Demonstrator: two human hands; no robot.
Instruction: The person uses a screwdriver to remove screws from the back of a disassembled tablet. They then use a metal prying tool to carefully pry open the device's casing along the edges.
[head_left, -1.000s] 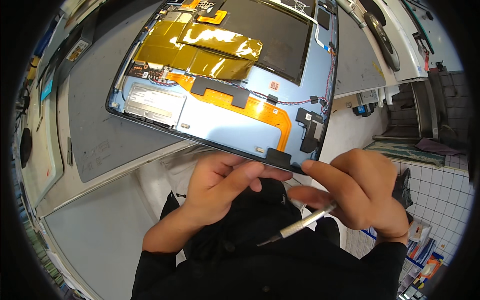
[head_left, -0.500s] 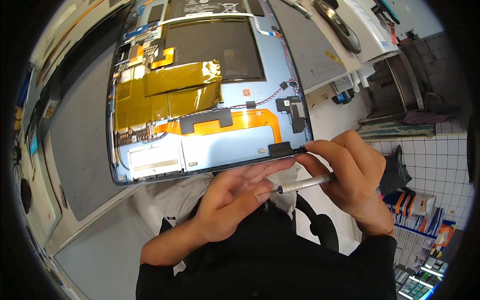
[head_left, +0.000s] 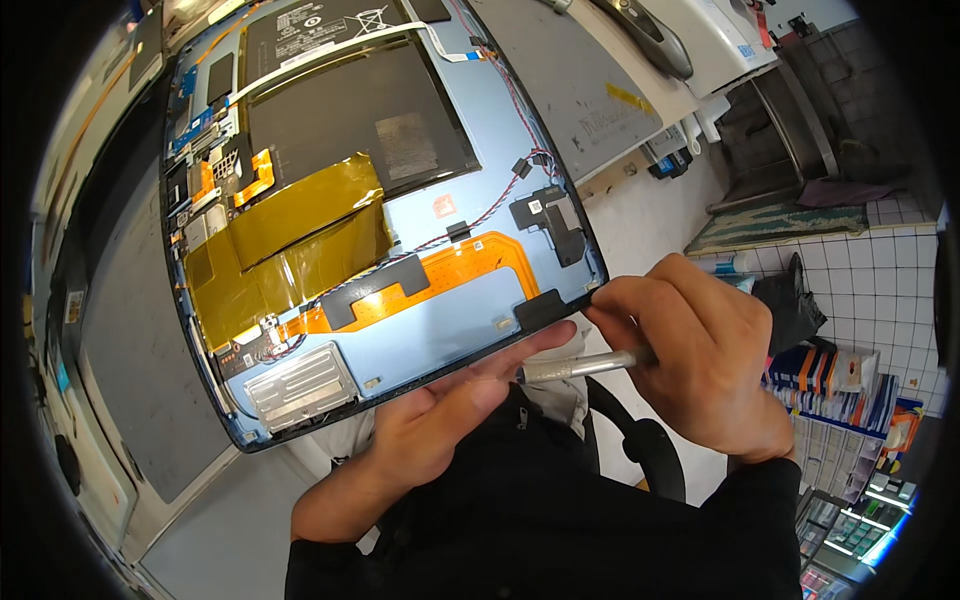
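An opened tablet (head_left: 430,330) with a light-blue inner shell lies tilted before me, its near edge over my lap. Inside are a black battery (head_left: 350,120), gold tape (head_left: 300,240), an orange ribbon cable (head_left: 440,275) and a silver metal plate (head_left: 300,385). My left hand (head_left: 430,420) holds the near edge from below, fingers under the tablet and thumb in front. At the near right corner, the thumb and index finger of my right hand (head_left: 690,350) touch the rim. That hand also grips a silver pen-shaped tool (head_left: 580,367), whose tip is hidden by my left hand.
A grey work mat (head_left: 570,80) covers the table beyond the tablet. A dark-grey handheld tool (head_left: 650,35) lies at the far right beside a white box (head_left: 720,40). Right of me are a black chair armrest (head_left: 650,450) and a rack of boxes (head_left: 830,400).
The tablet has shifted left and turned, its near left corner swinging toward me. My left hand has moved slightly left and further under it. My right hand remains at the corner.
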